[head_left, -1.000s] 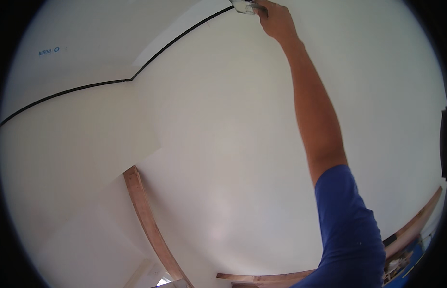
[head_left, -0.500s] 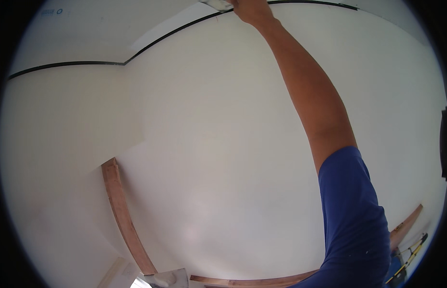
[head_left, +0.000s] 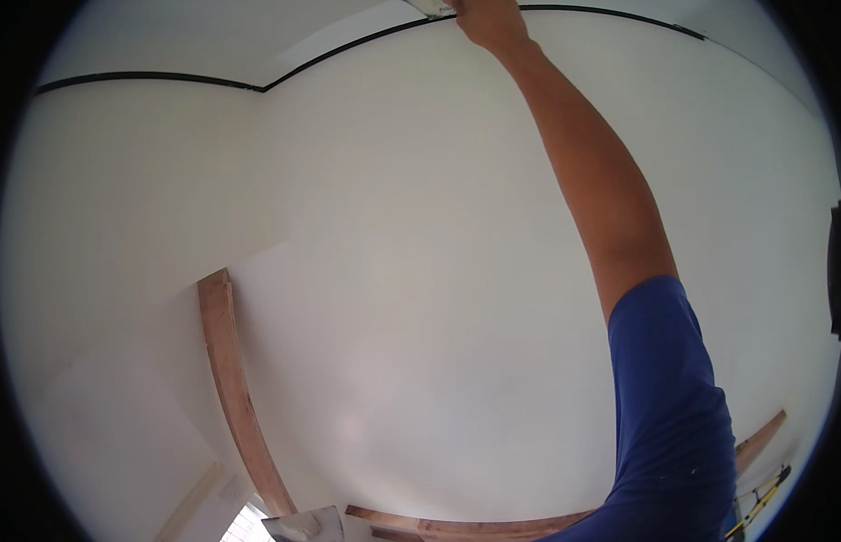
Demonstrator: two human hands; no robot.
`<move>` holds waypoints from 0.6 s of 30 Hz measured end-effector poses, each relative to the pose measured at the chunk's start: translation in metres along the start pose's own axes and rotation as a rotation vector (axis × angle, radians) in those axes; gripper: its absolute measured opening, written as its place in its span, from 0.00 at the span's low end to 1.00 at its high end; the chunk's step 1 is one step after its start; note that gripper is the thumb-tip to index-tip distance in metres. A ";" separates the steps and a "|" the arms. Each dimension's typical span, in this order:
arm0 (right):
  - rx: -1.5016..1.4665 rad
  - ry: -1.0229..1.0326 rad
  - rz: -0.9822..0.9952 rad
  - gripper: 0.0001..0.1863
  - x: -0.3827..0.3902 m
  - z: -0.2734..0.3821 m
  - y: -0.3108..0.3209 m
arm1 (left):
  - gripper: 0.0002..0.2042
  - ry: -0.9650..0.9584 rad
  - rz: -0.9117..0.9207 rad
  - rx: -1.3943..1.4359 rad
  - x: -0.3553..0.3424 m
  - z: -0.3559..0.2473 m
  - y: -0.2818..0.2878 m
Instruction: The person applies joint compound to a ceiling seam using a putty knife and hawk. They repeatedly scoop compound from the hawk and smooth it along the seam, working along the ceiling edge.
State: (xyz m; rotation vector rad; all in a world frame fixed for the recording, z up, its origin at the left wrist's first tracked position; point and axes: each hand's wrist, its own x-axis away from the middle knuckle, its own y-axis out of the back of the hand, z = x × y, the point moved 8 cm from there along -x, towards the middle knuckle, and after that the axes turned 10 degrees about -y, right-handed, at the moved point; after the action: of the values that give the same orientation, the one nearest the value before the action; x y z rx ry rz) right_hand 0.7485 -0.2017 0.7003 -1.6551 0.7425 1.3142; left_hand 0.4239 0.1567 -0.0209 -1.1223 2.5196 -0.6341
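Note:
High overhead, my right hand (head_left: pixel 493 23) reaches to where the wall (head_left: pixel 420 253) meets the ceiling (head_left: pixel 194 41). Its fingers are closed on a putty knife (head_left: pixel 429 8), whose broad, smeared blade lies at the black strip (head_left: pixel 348 45) running along that joint. The picture's top edge cuts off part of the tool and the fingertips. Low down, a second wide blade (head_left: pixel 307 525), flat and marked with pale filler, shows at the lower edge. Whatever holds it is out of sight, and my left hand does not show.
A wooden board (head_left: pixel 226 379) stands out along the wall at left. More timber (head_left: pixel 456 527) runs along the bottom, and another wooden piece (head_left: pixel 761 443) is at lower right. Beside that is a yellow-and-black object (head_left: pixel 768 501). A bright opening (head_left: pixel 244 524) shows at lower left.
The view has shifted slightly, moving the black strip's corner and the left board up and rightward in the picture. My right hand and the knife appear a little farther right, still at the strip.

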 end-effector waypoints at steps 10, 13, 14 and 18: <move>-0.184 0.031 0.066 0.18 0.025 0.125 -0.116 | 0.09 -0.348 -0.162 -0.225 0.020 -0.034 0.031; -0.278 -0.056 0.080 0.11 0.038 0.138 -0.138 | 0.08 -0.114 -0.249 0.046 0.028 -0.026 0.033; -0.340 -0.107 0.045 0.11 0.042 0.135 -0.136 | 0.08 -0.122 -0.226 0.047 0.030 -0.030 0.031; -0.479 -0.295 0.005 0.13 0.067 0.113 -0.121 | 0.09 -0.117 -0.189 0.026 0.034 -0.036 0.034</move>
State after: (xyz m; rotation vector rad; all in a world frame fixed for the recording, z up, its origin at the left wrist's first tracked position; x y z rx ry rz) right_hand 0.8204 -0.0430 0.6608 -1.7602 0.2647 1.7902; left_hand 0.3645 0.1604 -0.0109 -1.3582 2.3196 -0.6269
